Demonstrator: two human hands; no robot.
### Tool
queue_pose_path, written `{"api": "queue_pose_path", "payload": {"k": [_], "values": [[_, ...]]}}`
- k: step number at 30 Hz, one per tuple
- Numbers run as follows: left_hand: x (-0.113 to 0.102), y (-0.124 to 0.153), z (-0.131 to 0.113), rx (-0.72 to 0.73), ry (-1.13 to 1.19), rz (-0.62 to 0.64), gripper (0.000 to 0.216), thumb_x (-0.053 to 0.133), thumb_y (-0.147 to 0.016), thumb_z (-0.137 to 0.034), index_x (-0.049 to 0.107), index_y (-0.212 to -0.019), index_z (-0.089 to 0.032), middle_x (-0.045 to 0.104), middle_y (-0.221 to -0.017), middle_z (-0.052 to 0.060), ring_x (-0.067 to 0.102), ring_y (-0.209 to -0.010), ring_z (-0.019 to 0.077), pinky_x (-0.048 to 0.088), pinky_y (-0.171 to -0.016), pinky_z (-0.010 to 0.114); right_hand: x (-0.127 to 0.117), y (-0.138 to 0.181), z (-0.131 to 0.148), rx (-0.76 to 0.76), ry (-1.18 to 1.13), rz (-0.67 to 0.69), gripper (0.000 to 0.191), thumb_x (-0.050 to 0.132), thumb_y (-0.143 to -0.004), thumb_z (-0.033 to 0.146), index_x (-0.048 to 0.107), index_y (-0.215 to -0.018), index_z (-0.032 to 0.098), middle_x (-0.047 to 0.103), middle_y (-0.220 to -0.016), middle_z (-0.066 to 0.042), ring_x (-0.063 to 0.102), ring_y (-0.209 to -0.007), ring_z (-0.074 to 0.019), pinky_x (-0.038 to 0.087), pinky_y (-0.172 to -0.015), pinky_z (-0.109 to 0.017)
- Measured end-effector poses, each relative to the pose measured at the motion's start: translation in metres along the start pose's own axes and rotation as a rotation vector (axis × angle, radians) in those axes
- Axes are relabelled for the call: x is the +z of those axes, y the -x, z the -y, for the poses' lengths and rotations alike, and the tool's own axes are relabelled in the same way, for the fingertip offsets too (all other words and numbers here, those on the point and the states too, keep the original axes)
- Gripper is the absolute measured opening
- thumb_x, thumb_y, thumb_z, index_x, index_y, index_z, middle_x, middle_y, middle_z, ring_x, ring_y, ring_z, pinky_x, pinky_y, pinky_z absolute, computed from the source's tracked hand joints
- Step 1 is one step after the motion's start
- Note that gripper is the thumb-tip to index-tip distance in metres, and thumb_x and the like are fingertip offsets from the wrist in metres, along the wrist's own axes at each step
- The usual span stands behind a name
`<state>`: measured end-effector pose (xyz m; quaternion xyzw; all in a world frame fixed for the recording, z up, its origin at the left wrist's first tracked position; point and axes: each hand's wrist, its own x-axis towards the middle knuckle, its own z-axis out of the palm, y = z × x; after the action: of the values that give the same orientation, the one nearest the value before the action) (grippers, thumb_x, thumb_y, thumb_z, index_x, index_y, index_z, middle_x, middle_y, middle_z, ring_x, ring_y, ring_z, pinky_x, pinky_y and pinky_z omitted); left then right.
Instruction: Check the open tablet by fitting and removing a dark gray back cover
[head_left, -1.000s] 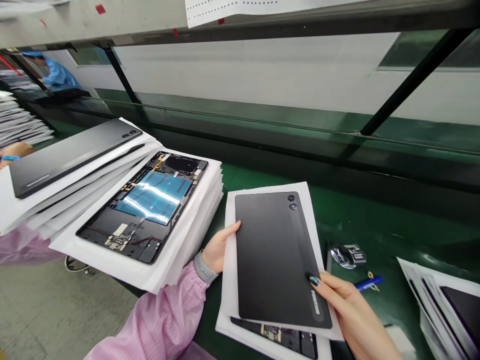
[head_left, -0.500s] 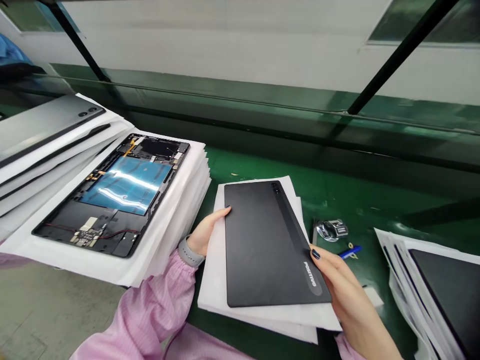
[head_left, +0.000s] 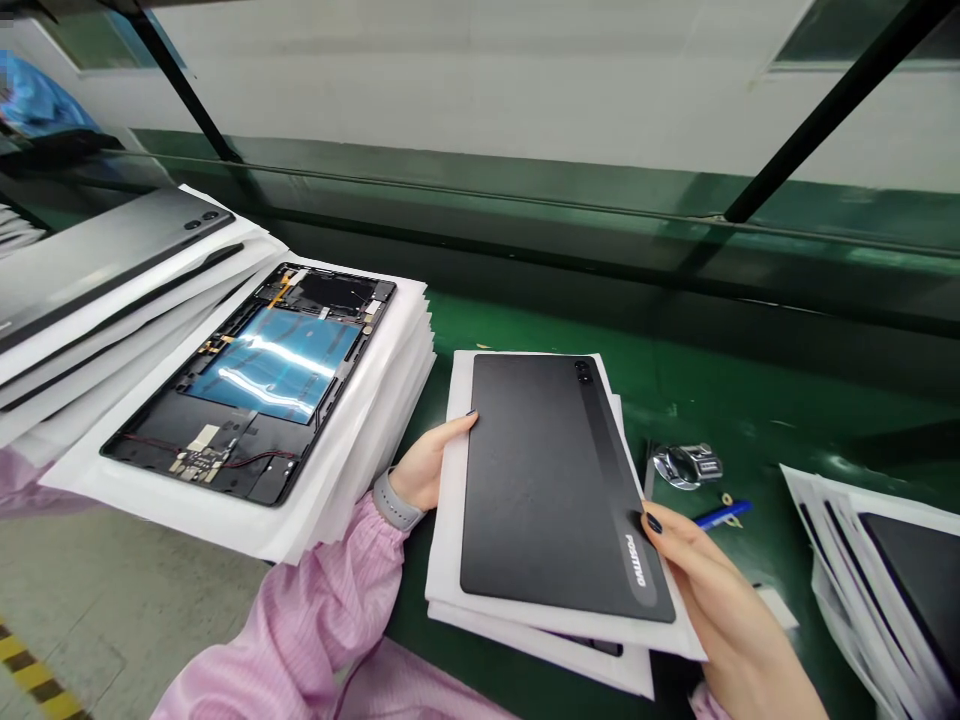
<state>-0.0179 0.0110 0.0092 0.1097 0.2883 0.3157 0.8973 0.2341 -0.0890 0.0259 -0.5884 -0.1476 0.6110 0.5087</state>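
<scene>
The glossy green bench (head_left: 517, 325) carries a left paper-and-tablet stack (head_left: 375, 430) — overhanging its edge — a right stack (head_left: 847, 560), a shiny metal object (head_left: 688, 465), a blue stick (head_left: 724, 515) and a small white piece (head_left: 778, 607).

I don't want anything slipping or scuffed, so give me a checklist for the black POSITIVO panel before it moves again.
1. Left hand on the black panel: ok, thumb over its left edge.
2. Right hand on the panel: ok, thumb at its right edge near the logo.
3. White paper beneath the panel: ok, it shows around the edges.
4. Lower sheet lined up with the upper paper: not ok, it juts out askew.
5. Panel's underside unmarked: cannot tell, hidden.
6. Blue pen clear of the right hand: cannot tell, they overlap in view.
</scene>
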Motion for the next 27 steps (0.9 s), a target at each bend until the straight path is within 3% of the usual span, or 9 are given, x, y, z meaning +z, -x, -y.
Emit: {"api": "queue_pose_path", "payload": {"k": [4,10,14,18,23,27], "values": [[0.000,0.000,0.001,0.002,-0.018,0.034,0.029,0.052,-0.091,-0.025,0.069,-0.103,-0.004,0.076,-0.088,0.012,0.073,-0.083,0.0234,0.052,-0.084,0.032,-0.004,-0.002,-0.003,0.075,0.003,0.012,0.039,0.095,-0.045,0.039,0.078,-0.075,0.022,0.076,-0.075,-0.008,0.072,-0.069,-0.0277,0.058,-0.062,-0.034],[-0.001,0.000,0.000,-0.049,-0.070,-0.037,0.019,0.057,-0.084,-0.016,0.070,-0.091,-0.005,0.076,-0.078,0.011,0.072,-0.069,0.0199,0.053,-0.075,0.028,-0.011,-0.010,-0.011,-0.036,0.154,0.108,0.032,0.087,-0.060,0.048,0.078,-0.078,0.023,0.074,-0.081,-0.007,0.068,-0.082,-0.0290,0.055,-0.070,-0.035],[-0.002,-0.001,-0.003,-0.110,-0.004,-0.103,0.027,0.050,-0.086,-0.019,0.070,-0.096,-0.003,0.076,-0.078,0.012,0.072,-0.070,0.0203,0.053,-0.076,0.028,-0.005,-0.002,-0.003,-0.239,0.274,0.140,0.038,0.076,-0.071,0.057,0.068,-0.060,0.022,0.063,-0.061,-0.002,0.056,-0.058,-0.0192,0.047,-0.054,-0.027],[-0.003,-0.003,-0.004,-0.131,0.047,-0.100,0.033,0.043,-0.088,-0.019,0.069,-0.096,-0.001,0.076,-0.078,0.013,0.072,-0.070,0.0205,0.053,-0.078,0.029,0.001,0.010,0.005,-0.251,0.044,0.231,0.039,0.070,-0.078,0.055,0.057,-0.058,0.024,0.052,-0.053,0.001,0.048,-0.046,-0.0159,0.039,-0.045,-0.026],[-0.007,-0.004,-0.004,-0.100,0.080,-0.054,0.033,0.045,-0.087,-0.018,0.069,-0.098,0.001,0.076,-0.079,0.014,0.072,-0.071,0.0216,0.052,-0.083,0.031,-0.004,0.008,0.003,-0.271,-0.113,0.247,0.026,0.078,-0.070,0.046,0.061,-0.069,0.027,0.061,-0.063,0.002,0.059,-0.054,-0.0217,0.052,-0.066,-0.038],[-0.008,-0.005,-0.005,-0.111,0.105,-0.048,0.035,0.044,-0.086,-0.019,0.068,-0.100,0.002,0.076,-0.081,0.016,0.073,-0.077,0.0238,0.052,-0.085,0.032,-0.004,0.004,0.003,-0.276,-0.145,0.238,0.022,0.075,-0.071,0.048,0.064,-0.076,0.029,0.066,-0.069,-0.001,0.068,-0.070,-0.0299,0.052,-0.080,-0.045]]}}
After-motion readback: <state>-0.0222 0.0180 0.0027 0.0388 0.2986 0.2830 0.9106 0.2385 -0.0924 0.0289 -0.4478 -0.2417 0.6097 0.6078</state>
